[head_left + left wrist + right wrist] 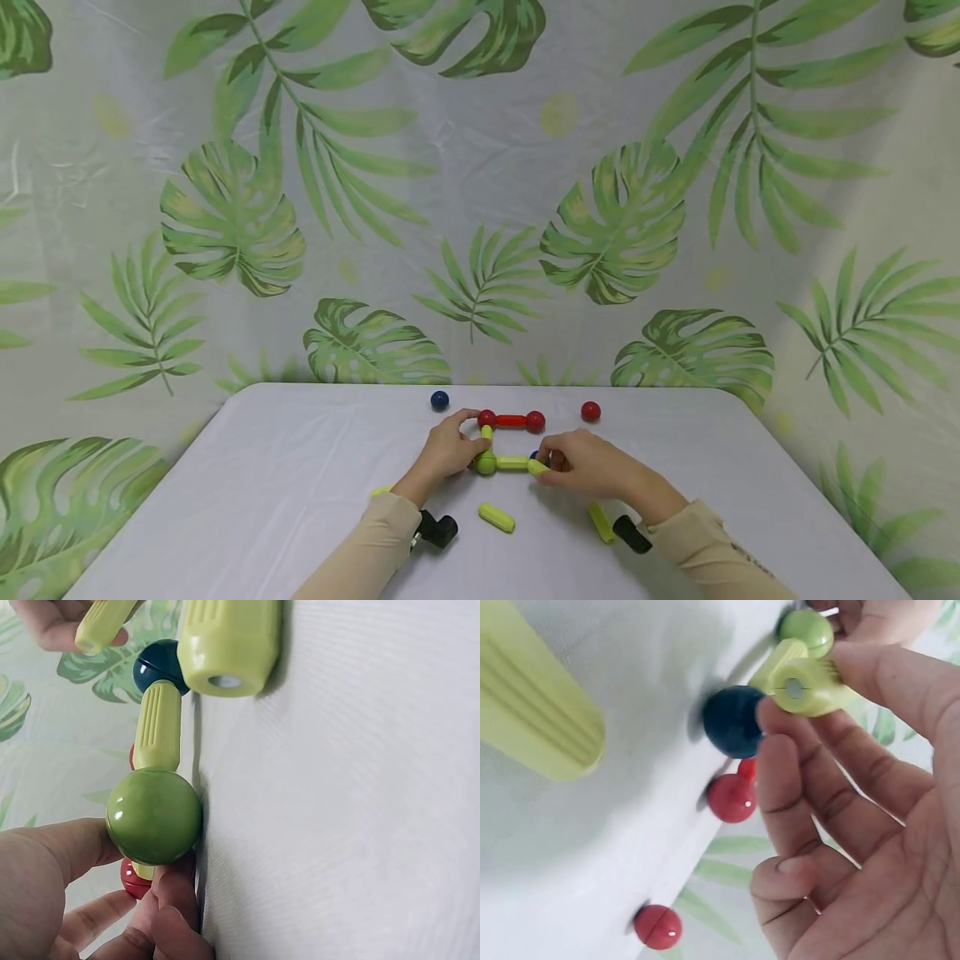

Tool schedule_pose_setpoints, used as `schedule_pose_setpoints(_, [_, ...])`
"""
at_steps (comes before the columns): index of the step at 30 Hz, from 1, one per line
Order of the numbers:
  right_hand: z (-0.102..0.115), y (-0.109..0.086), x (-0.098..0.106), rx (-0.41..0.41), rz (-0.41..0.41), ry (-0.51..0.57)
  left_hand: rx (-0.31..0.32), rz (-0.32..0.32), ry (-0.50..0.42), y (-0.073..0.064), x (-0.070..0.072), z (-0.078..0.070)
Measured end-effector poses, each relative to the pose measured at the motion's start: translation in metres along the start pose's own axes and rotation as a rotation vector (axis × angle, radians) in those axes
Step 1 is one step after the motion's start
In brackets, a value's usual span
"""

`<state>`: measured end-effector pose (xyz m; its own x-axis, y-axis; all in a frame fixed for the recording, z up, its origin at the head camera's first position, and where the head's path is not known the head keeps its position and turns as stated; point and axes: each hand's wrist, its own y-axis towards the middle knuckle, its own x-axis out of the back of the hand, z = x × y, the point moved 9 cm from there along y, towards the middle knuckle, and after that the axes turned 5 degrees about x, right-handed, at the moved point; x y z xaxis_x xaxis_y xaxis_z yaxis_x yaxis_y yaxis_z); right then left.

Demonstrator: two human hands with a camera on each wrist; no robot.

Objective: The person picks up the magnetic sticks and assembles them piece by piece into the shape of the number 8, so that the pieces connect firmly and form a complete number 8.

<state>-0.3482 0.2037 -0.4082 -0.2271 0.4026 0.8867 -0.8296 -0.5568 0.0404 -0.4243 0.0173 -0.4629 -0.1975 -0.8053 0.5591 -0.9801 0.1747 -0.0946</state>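
Head view faces forward-down — close wrist views share the green ball point(154, 817).

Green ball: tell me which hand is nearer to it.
Left. The left hand grips the green ball; the right hand is farther off, by the blue ball at the other end of the connecting rod.

White table point(300, 467), far corners rounded. Grayish backdrop sheet point(480, 167) hangs behind it: green palm and monstera print, faint yellow spots, light wrinkles.
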Motion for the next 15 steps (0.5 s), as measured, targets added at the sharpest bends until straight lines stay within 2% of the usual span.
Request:
schedule_pose_setpoints(7, [-0.014,0.005,0.010,-0.013,-0.082,0.015,0.004,-0.002,-0.005,0.001,0.000,0.001])
schedule_pose_setpoints(15, [-0.037,0.008,0.020,-0.170,-0.206,0.026,0.011,-0.001,-0.010,0.001,0.000,0.001])
